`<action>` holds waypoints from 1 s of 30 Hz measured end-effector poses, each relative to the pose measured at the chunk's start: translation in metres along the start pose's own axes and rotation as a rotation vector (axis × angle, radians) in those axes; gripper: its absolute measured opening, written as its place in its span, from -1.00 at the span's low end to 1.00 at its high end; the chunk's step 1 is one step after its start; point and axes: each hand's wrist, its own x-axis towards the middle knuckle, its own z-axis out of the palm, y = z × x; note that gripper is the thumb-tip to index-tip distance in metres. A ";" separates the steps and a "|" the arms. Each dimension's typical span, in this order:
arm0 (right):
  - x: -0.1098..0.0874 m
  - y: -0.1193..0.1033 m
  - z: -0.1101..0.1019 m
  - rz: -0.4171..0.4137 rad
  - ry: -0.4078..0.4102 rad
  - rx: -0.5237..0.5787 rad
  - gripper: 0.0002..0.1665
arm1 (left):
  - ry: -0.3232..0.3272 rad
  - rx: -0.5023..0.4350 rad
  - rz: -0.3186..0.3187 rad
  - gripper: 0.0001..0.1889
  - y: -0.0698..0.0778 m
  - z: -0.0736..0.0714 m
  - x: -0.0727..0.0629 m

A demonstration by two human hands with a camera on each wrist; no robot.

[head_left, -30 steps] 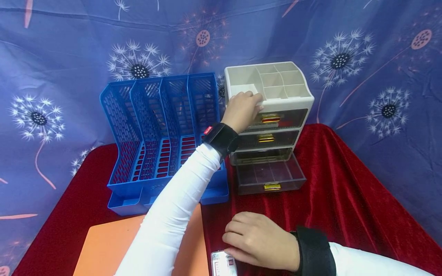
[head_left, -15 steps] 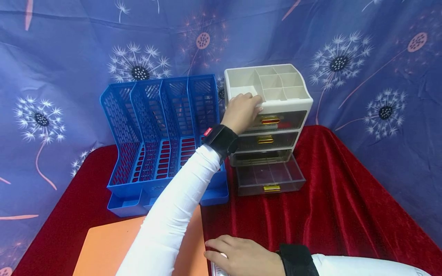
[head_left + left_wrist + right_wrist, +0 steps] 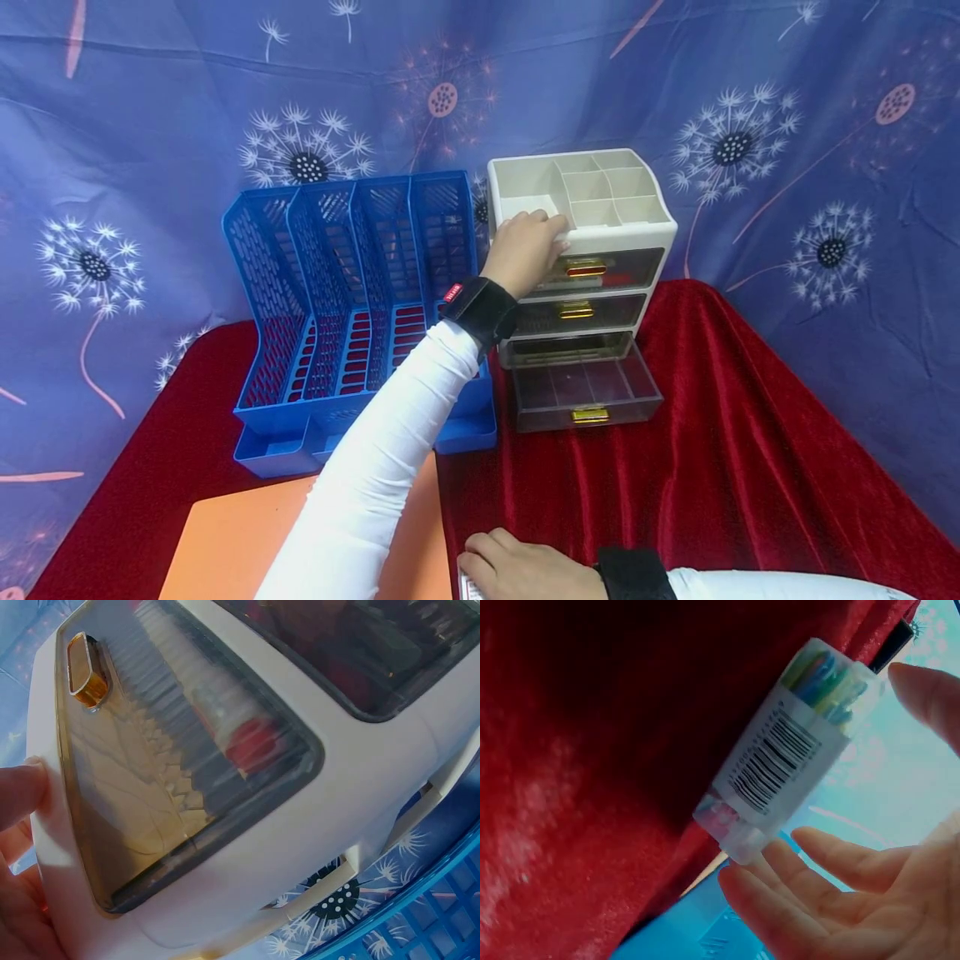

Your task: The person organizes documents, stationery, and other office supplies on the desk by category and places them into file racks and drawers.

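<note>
My left hand [image 3: 525, 250] holds the front top rim of a white desktop drawer organizer [image 3: 581, 236]. In the left wrist view the thumb [image 3: 21, 793] lies on the front face, with fingers behind the rim. The organizer's bottom drawer [image 3: 588, 400] is pulled out; the two above are closed. At the lower edge of the head view, my right hand [image 3: 525, 571] is over a small clear plastic case [image 3: 780, 750] with a barcode label and coloured contents. In the right wrist view its loosely extended fingers reach one end of the case, and the thumb is near the other.
A blue file rack [image 3: 352, 283] stands left of the organizer. An orange folder-like sheet [image 3: 247, 533] lies in front of it, partly under the left sleeve. Red velvet cloth [image 3: 720, 467] covers the table, and a blue dandelion-print curtain [image 3: 600, 92] hangs behind.
My right hand has moved left and toward the lower edge, over the small case. The left hand stays on the organizer's rim. The head view has tilted up slightly.
</note>
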 end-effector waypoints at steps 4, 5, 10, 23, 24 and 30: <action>0.002 0.001 0.004 -0.029 0.018 -0.052 -0.32 | -0.003 0.003 -0.002 -0.72 0.000 0.001 0.000; 0.002 0.001 0.005 -0.038 0.026 -0.070 -0.35 | -0.002 0.004 -0.003 -0.72 0.000 0.001 0.000; 0.004 0.000 0.007 -0.044 0.053 -0.117 -0.43 | 0.000 -0.003 -0.004 -0.72 0.000 0.001 0.000; 0.004 -0.001 0.006 -0.011 0.043 -0.100 -0.43 | 0.012 0.001 -0.002 -0.72 0.000 0.001 -0.001; 0.004 -0.002 0.005 -0.009 0.042 -0.095 -0.44 | 0.012 -0.001 -0.002 -0.72 0.001 0.001 -0.001; 0.002 -0.002 -0.002 -0.005 0.048 -0.068 -0.39 | 0.011 -0.001 -0.001 -0.73 0.000 0.001 -0.001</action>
